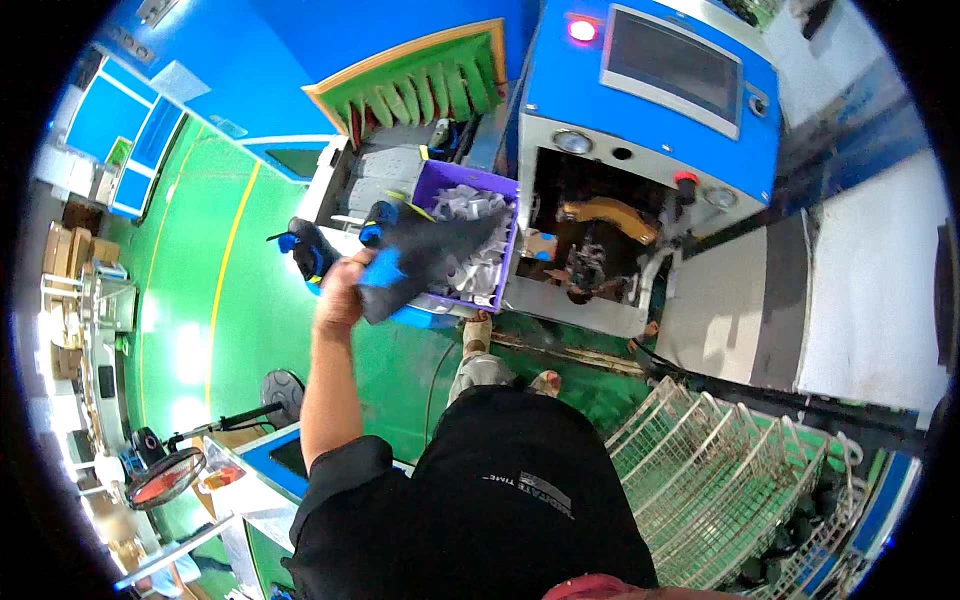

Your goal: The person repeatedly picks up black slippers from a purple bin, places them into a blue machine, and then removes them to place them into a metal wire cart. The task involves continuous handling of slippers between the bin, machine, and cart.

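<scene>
My left hand [342,296] is closed on the near left end of a dark grey and blue shoe upper [415,262], smeared by motion. The upper hangs over a purple bin [513,235] filled with pale grey and white pieces [470,275]. Just left of the hand stands a black and blue shoe [312,252] with its laces or pull tab showing. Beyond the hand is another dark shoe part [385,220] with blue and yellow-green trim. My right hand does not appear.
A blue and white machine [560,100] with a screen [675,70] stands ahead right; its opening holds a curved brass-coloured part [610,215]. Green curved pieces [430,95] line a rack at the back. A wire rack [710,490] is lower right, a fan [165,478] lower left.
</scene>
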Demonstrator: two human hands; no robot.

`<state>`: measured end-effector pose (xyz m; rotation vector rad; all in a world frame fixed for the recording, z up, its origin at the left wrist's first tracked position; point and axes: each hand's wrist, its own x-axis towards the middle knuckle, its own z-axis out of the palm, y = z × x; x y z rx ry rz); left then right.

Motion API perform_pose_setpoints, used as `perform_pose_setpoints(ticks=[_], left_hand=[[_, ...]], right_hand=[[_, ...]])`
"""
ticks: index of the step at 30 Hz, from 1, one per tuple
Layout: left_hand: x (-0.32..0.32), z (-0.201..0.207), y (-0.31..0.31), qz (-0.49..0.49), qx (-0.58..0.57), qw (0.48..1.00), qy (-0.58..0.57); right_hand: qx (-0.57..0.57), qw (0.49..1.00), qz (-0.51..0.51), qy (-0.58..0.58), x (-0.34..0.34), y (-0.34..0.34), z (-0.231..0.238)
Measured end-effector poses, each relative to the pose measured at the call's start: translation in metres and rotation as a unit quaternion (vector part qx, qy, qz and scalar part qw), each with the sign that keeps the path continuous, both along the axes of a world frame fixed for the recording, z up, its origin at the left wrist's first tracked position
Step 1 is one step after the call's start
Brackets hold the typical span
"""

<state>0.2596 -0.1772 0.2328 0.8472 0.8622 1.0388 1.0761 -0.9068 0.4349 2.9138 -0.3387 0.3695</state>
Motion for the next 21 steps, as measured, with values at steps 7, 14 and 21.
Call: perform_pose_setpoints(ticks=[7,14,21], left_hand=[[-0.198,-0.141,0.060,0.186,-0.012,0.858,0.479],[-0.149,-0.229,0.048,0.211,-0.015,0.693,0.690],[-0.086,-0.155,0.206,0.180,0.243,0.741,0.600]], right_hand=[[0.076,0.959,0.273,0.003,-0.028,0.211,-0.041],[0.346,0.620,0.704,-0.032,-0.320,0.677,-0.091],[0.255,0.474,0.789,-0.297,-0.435,0.889,-0.147]])
